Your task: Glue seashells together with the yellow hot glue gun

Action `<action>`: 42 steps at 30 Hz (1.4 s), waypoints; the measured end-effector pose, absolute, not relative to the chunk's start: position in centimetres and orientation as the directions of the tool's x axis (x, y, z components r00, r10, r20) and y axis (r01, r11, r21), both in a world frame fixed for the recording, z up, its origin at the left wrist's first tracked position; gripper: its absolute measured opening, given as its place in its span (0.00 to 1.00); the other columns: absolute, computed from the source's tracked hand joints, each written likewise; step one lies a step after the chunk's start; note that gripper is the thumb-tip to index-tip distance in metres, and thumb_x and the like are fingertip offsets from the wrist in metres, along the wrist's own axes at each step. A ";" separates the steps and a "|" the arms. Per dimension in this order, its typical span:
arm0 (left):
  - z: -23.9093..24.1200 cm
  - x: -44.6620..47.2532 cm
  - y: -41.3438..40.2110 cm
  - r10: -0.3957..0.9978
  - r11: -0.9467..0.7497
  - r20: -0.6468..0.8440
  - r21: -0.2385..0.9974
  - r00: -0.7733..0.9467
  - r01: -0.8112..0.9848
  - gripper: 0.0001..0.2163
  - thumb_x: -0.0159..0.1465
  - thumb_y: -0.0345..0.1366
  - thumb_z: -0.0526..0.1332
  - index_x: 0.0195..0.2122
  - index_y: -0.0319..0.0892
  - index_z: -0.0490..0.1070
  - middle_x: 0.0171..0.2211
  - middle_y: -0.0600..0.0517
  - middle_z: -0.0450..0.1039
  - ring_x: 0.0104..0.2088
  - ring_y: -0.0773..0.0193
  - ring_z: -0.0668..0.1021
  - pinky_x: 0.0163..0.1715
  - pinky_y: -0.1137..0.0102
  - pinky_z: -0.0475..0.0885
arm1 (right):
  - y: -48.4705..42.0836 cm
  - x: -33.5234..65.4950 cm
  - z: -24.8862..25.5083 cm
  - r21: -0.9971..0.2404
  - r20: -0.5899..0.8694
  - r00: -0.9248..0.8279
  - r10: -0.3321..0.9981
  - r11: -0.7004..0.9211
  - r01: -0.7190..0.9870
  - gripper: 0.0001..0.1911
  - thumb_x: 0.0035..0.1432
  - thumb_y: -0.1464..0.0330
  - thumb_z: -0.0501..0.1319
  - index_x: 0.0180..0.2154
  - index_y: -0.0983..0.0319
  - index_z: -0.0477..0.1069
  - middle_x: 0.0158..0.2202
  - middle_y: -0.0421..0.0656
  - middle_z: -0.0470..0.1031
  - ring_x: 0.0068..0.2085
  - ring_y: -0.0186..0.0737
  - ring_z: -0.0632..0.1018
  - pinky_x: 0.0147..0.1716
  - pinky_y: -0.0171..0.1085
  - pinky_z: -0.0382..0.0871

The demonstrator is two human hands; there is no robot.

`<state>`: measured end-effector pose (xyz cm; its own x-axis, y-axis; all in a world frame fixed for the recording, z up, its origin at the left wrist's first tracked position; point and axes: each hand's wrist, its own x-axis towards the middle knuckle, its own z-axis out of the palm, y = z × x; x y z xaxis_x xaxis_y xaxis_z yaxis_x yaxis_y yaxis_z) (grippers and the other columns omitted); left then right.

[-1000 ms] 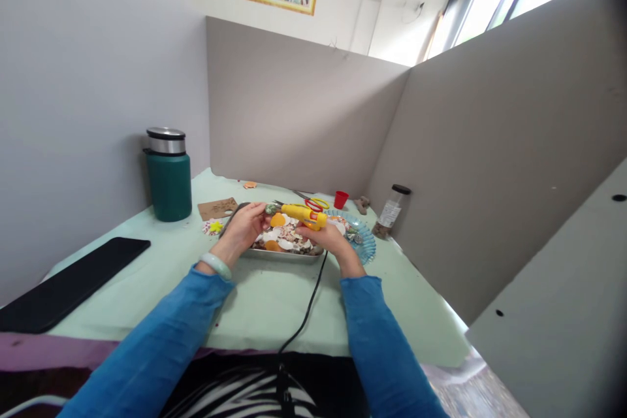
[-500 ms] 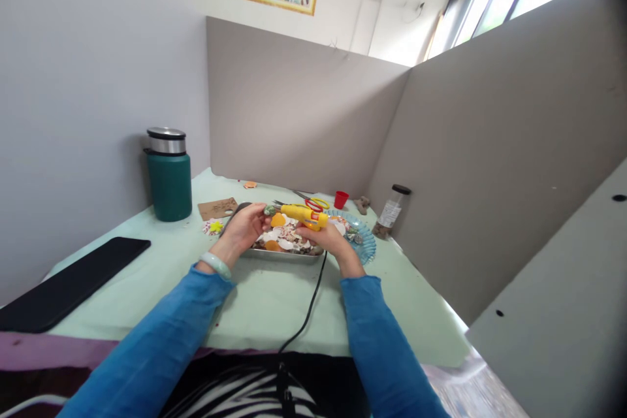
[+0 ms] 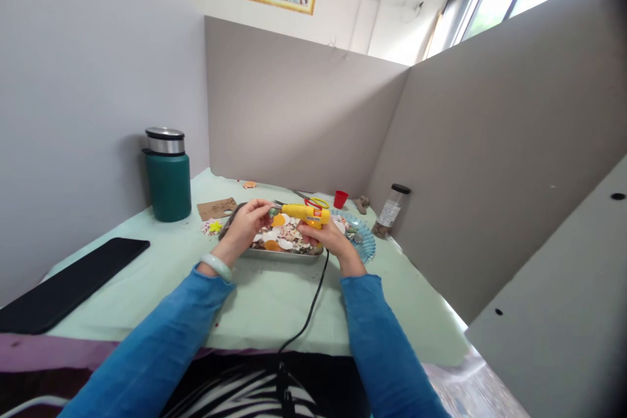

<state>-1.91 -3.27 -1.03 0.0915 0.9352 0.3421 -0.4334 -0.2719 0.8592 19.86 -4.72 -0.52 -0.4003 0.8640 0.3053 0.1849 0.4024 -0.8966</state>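
Observation:
My right hand [image 3: 333, 240] is wrapped around the handle of a yellow glue gun [image 3: 304, 212], its nozzle pointing left. A black cord [image 3: 313, 307] runs from the handle down over the table's front edge. Between the fingertips of my left hand [image 3: 246, 227] is a small greenish piece [image 3: 273, 212], perhaps a shell or stone, right at the nozzle tip. Whether nozzle and piece touch, I cannot tell. Below both hands lies a metal tray [image 3: 287, 257] filled with white, orange and speckled shells [image 3: 285, 243].
Scissors [image 3: 319, 203] with red and yellow handles lie behind the tray. At right are a blue scalloped plate [image 3: 368, 241], a red cup [image 3: 340, 199] and a jar [image 3: 390, 212]. A green flask [image 3: 169, 186], brown card [image 3: 215, 209] and black mat [image 3: 73, 284] are at left.
My left fingers have risen slightly and turned the small greenish piece lower under the nozzle. The glue gun has shifted a little to the right, still in my right hand.

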 end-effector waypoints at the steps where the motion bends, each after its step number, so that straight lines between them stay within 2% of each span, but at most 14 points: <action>1: -1.0 -1.8 -3.4 0.933 -0.291 0.351 0.867 0.081 -0.404 0.08 0.53 0.35 0.68 0.29 0.38 0.71 0.25 0.52 0.71 0.22 0.69 0.71 0.23 0.73 0.64 | -4.7 19.9 -0.5 -0.898 0.300 -0.397 0.868 0.397 0.189 0.22 0.49 0.49 0.68 0.31 0.61 0.71 0.20 0.37 0.68 0.20 0.30 0.64 0.19 0.33 0.58; 8: -0.8 -1.8 -3.4 0.919 -0.370 0.395 0.847 -0.016 -0.382 0.08 0.53 0.36 0.68 0.29 0.39 0.71 0.25 0.53 0.71 0.22 0.69 0.70 0.23 0.72 0.64 | -4.9 20.3 -0.3 -0.883 0.310 -0.398 0.863 0.417 0.216 0.21 0.51 0.50 0.66 0.29 0.61 0.70 0.20 0.37 0.68 0.21 0.31 0.64 0.21 0.33 0.58; 20: -0.9 -1.9 -3.4 0.909 -0.391 0.416 0.844 -0.013 -0.366 0.08 0.53 0.35 0.67 0.31 0.39 0.71 0.28 0.52 0.73 0.23 0.69 0.71 0.25 0.72 0.66 | -4.7 20.1 -0.5 -0.897 0.301 -0.377 0.876 0.394 0.200 0.22 0.49 0.50 0.68 0.30 0.62 0.70 0.20 0.37 0.68 0.20 0.31 0.64 0.20 0.33 0.58; 27: -1.3 -2.0 -3.0 0.909 -0.403 0.416 0.855 -0.033 -0.327 0.09 0.53 0.37 0.68 0.31 0.39 0.71 0.25 0.54 0.71 0.23 0.69 0.71 0.24 0.72 0.66 | -3.6 19.9 -1.7 -0.878 0.310 -0.319 0.896 0.399 0.265 0.18 0.49 0.53 0.68 0.32 0.62 0.73 0.21 0.37 0.68 0.21 0.31 0.65 0.21 0.33 0.59; 35: -1.6 -2.4 -2.3 0.952 -0.267 0.307 0.852 0.017 -0.451 0.10 0.51 0.35 0.69 0.29 0.39 0.70 0.22 0.53 0.71 0.21 0.69 0.72 0.22 0.73 0.66 | -3.6 19.3 -1.9 -0.796 0.418 -0.273 0.867 0.494 0.350 0.16 0.48 0.55 0.68 0.32 0.61 0.75 0.27 0.40 0.74 0.29 0.37 0.73 0.28 0.35 0.66; 38: -1.5 -2.7 -2.3 0.965 -0.178 0.250 0.843 0.077 -0.507 0.09 0.51 0.33 0.69 0.29 0.38 0.70 0.22 0.53 0.71 0.21 0.70 0.72 0.22 0.74 0.65 | -3.5 19.4 -2.3 -0.712 0.500 -0.289 0.816 0.577 0.399 0.17 0.51 0.54 0.67 0.35 0.60 0.75 0.31 0.41 0.76 0.32 0.40 0.75 0.32 0.36 0.67; 42: -1.1 -2.8 -2.6 0.969 -0.129 0.222 0.832 0.110 -0.540 0.07 0.51 0.31 0.68 0.27 0.38 0.69 0.21 0.54 0.70 0.19 0.71 0.71 0.19 0.75 0.64 | -3.3 19.5 -2.6 -0.586 0.574 -0.319 0.754 0.651 0.483 0.16 0.54 0.53 0.65 0.34 0.59 0.74 0.29 0.40 0.75 0.30 0.39 0.73 0.31 0.36 0.66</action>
<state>-2.77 -2.58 -1.13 0.1100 0.9689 0.2217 -0.5395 -0.1291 0.8320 19.46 -3.31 -2.58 -0.3194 0.7539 0.5741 0.4825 0.6509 -0.5861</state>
